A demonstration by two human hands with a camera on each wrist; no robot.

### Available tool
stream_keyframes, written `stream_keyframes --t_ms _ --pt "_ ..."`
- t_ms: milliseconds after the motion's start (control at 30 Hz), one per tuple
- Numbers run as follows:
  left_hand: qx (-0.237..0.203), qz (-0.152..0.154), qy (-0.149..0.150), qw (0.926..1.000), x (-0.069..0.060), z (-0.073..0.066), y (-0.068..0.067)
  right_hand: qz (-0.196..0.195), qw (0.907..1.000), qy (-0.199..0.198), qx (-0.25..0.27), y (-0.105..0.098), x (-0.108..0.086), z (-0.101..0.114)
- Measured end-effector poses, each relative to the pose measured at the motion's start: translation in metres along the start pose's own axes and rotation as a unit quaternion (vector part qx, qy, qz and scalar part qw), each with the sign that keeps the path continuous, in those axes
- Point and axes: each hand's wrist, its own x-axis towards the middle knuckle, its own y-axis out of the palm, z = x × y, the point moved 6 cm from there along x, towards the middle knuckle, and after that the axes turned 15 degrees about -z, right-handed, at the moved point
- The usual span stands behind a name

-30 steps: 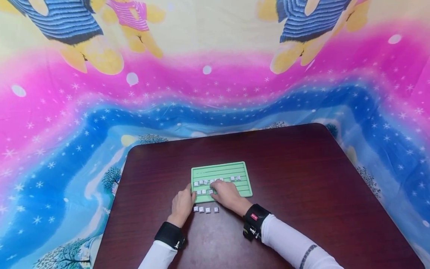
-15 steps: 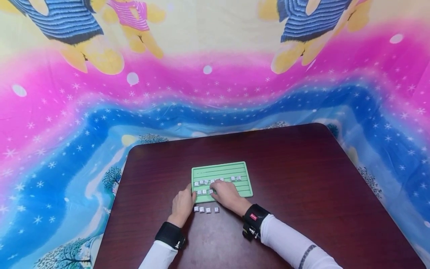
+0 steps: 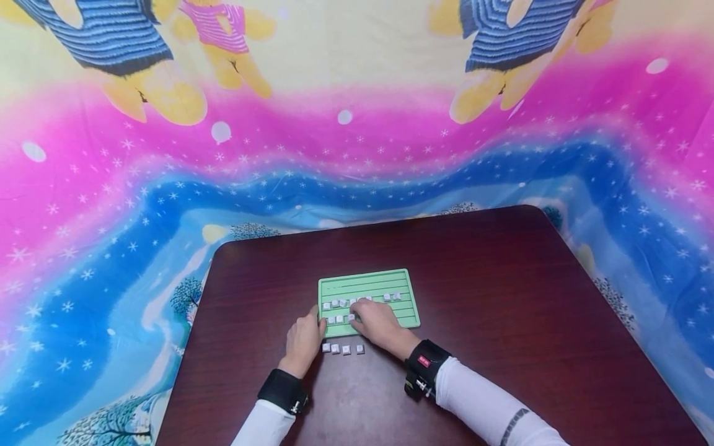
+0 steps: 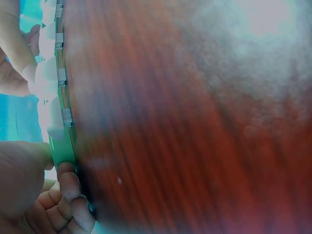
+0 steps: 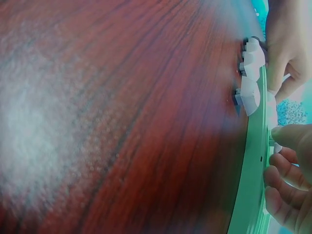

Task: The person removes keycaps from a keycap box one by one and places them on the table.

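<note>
A light green board with ridged rows [image 3: 365,284] lies on the table, bearing white keycaps in two rows. My left hand [image 3: 302,342] holds the board's left edge; in the left wrist view its thumb and curled fingers [image 4: 69,184] are on either side of that edge. My right hand [image 3: 380,324] is over the middle of the board, thumb and fingertips pinching a white keycap [image 3: 351,318] in the nearer row. In the right wrist view that keycap is mostly hidden behind the fingers [image 5: 280,183]. The right hand also covers part of the farther row.
Several loose keycaps [image 3: 346,349] stand in a line on the table just in front of the board. The dark brown table [image 3: 474,266] extends around it on all sides. A patterned cloth [image 3: 357,148] hangs behind the table.
</note>
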Motion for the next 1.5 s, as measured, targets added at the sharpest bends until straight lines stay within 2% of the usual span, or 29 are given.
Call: stream_keyframes --t_ms 1133,1500 --pt "-0.002 -0.007 0.005 1.0000 0.000 -0.001 0.000 -0.030 0.9995 0.000 0.003 -0.022 -0.017 -0.012" --pt "0.006 -0.001 0.006 1.0000 0.000 0.000 0.000 -0.038 0.9993 -0.003 0.004 -0.031 -0.020 -0.012"
